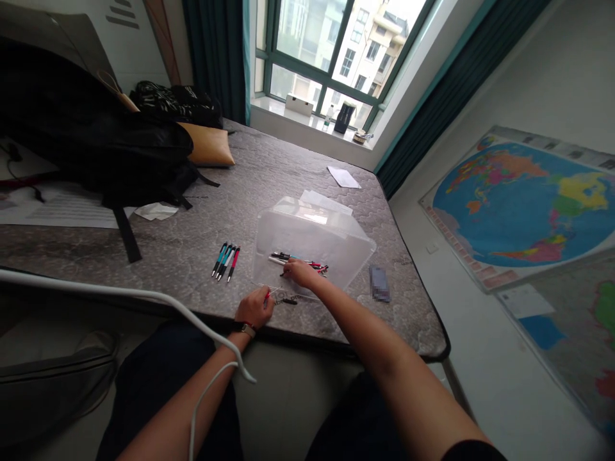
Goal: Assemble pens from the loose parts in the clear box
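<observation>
A clear plastic box [269,234] lies tipped on its side, its open side facing me, with several pens [314,264] inside. My right hand [300,274] reaches into it, fingers pinched beside a white pen [277,260]; what they grip is mostly hidden. My left hand [254,308] is closed around a red pen [266,297] just in front of the box. A short black piece [289,301] rests on the mattress between my hands. To the left, teal, white and red pens [225,261] form a neat row.
The bare mattress [307,320] serves as the surface. A phone-like blurred object [379,283] lies right of the box. Papers [343,177] are behind it. A black backpack [96,141] and a tan pouch [209,145] sit at left. A white tube [144,294] crosses the left foreground.
</observation>
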Demonstrator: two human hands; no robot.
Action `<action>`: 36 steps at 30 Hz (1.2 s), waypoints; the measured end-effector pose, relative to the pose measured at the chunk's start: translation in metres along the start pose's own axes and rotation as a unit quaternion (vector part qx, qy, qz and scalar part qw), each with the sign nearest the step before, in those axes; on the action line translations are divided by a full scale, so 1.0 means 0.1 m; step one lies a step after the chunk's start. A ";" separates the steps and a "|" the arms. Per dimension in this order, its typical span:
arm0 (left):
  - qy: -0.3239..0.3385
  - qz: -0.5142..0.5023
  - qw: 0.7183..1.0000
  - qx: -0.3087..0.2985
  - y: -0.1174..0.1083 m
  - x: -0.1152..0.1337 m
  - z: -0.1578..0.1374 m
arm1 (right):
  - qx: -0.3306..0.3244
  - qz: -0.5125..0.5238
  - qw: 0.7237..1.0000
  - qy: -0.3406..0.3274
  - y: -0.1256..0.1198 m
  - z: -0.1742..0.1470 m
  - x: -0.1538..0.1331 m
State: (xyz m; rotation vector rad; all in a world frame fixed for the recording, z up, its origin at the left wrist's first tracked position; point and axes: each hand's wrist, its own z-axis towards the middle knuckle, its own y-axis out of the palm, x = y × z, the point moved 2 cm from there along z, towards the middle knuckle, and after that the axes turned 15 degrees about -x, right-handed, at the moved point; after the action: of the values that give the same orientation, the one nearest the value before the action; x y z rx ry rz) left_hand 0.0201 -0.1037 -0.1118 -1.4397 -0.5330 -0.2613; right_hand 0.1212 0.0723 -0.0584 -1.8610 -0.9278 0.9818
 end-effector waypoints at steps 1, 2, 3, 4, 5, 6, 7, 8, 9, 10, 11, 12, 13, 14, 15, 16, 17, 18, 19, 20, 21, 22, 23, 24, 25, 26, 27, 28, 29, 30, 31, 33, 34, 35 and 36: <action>0.001 0.002 1.000 0.003 0.01 0.00 0.00 | 0.009 0.007 1.000 0.009 0.03 -0.02 0.02; 0.003 0.002 1.000 0.006 0.01 -0.01 0.00 | 0.020 0.016 0.999 0.022 0.06 -0.04 0.04; 0.003 0.001 1.000 0.009 0.02 -0.01 0.00 | 0.033 0.027 0.998 0.037 0.10 -0.07 0.06; 0.002 0.000 1.000 0.013 0.02 -0.01 0.01 | 0.046 0.038 0.997 0.053 0.15 -0.09 0.08; 0.001 -0.001 1.000 0.015 0.02 -0.01 0.01 | 0.054 0.047 0.995 0.066 0.18 -0.10 0.10; 0.000 -0.001 1.000 0.017 0.02 -0.01 0.01 | 0.056 0.053 0.994 0.072 0.21 -0.12 0.11; 0.000 0.000 1.000 0.018 0.02 -0.01 0.01 | 0.053 0.054 0.995 0.072 0.23 -0.13 0.12; 0.000 0.001 1.000 0.018 0.02 -0.01 0.01 | 0.045 0.049 0.995 0.068 0.23 -0.14 0.13; 0.001 0.003 1.000 0.018 0.01 0.00 0.01 | 0.032 0.040 0.997 0.063 0.21 -0.14 0.13; 0.002 0.005 1.000 0.018 0.01 0.00 0.01 | 0.012 0.025 0.998 0.058 0.19 -0.14 0.12; 0.003 0.007 1.000 0.019 0.01 0.00 0.01 | -0.015 0.006 0.998 0.055 0.15 -0.14 0.11; 0.005 0.009 1.000 0.020 0.01 0.00 0.01 | -0.043 -0.011 0.997 0.056 0.12 -0.15 0.10; 0.006 0.011 1.000 0.022 0.01 0.00 0.01 | -0.070 -0.023 0.996 0.059 0.08 -0.15 0.07; 0.007 0.013 1.000 0.024 0.02 0.00 0.01 | -0.093 -0.033 0.993 0.061 0.05 -0.15 0.05; 0.006 0.015 1.000 0.027 0.03 0.00 0.01 | -0.109 -0.042 0.991 0.060 0.03 -0.15 0.01; 0.005 0.017 0.999 0.030 0.03 -0.01 0.01 | -0.118 -0.052 0.990 0.056 0.01 -0.14 -0.02; 0.003 0.019 0.999 0.033 0.04 -0.01 0.01 | -0.122 -0.063 0.989 0.051 0.00 -0.14 -0.06; 0.002 0.021 0.999 0.036 0.05 -0.02 0.01 | -0.126 -0.078 0.988 0.048 0.00 -0.14 -0.09; 0.001 0.024 0.999 0.039 0.05 -0.02 0.01 | -0.130 -0.092 0.986 0.046 0.01 -0.13 -0.13; 0.000 0.026 0.999 0.042 0.06 -0.02 0.02 | -0.133 -0.102 0.985 0.045 0.02 -0.12 -0.15; -0.001 0.028 0.999 0.045 0.06 -0.02 0.02 | -0.135 -0.106 0.984 0.046 0.04 -0.12 -0.18; -0.002 0.030 0.998 0.047 0.06 -0.02 0.02 | -0.135 -0.106 0.984 0.048 0.06 -0.11 -0.20; -0.003 0.032 0.998 0.049 0.06 -0.02 0.02 | -0.133 -0.103 0.984 0.050 0.09 -0.11 -0.22; -0.005 0.033 0.998 0.051 0.06 -0.02 0.02 | -0.129 -0.098 0.985 0.054 0.11 -0.10 -0.24; -0.008 0.033 0.998 0.052 0.06 -0.02 0.02 | -0.119 -0.092 0.987 0.060 0.13 -0.10 -0.26; -0.010 0.033 0.998 0.054 0.06 -0.02 0.03 | -0.107 -0.084 0.988 0.067 0.15 -0.10 -0.28; -0.012 0.031 0.998 0.054 0.06 -0.02 0.03 | -0.093 -0.077 0.990 0.074 0.17 -0.10 -0.30; -0.013 0.028 0.998 0.054 0.06 -0.02 0.03 | -0.080 -0.070 0.991 0.081 0.19 -0.11 -0.31; -0.014 0.025 0.998 0.053 0.06 -0.02 0.03 | -0.070 -0.063 0.992 0.086 0.21 -0.11 -0.33; -0.016 0.022 0.998 0.053 0.06 -0.03 0.03 | -0.060 -0.056 0.992 0.091 0.23 -0.12 -0.34; -0.017 0.018 0.998 0.052 0.06 -0.02 0.03 | -0.050 -0.049 0.993 0.096 0.24 -0.13 -0.35; -0.020 0.010 0.999 0.049 0.05 -0.02 0.04 | -0.024 -0.032 0.993 0.110 0.27 -0.16 -0.36; -0.020 0.005 0.999 0.046 0.04 -0.01 0.04 | -0.008 -0.020 0.993 0.118 0.29 -0.18 -0.37; -0.020 0.001 0.999 0.043 0.03 -0.01 0.04 | 0.008 -0.009 0.992 0.123 0.31 -0.19 -0.38; -0.019 -0.003 0.999 0.039 0.02 0.00 0.04 | 0.023 0.003 0.992 0.123 0.33 -0.20 -0.39</action>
State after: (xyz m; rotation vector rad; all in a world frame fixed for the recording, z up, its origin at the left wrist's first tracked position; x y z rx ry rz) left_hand 0.0205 -0.0994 -0.1135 -1.3702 -0.5726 -0.2157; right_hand 0.1299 0.0188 -0.0697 -1.8951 -0.7462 0.7491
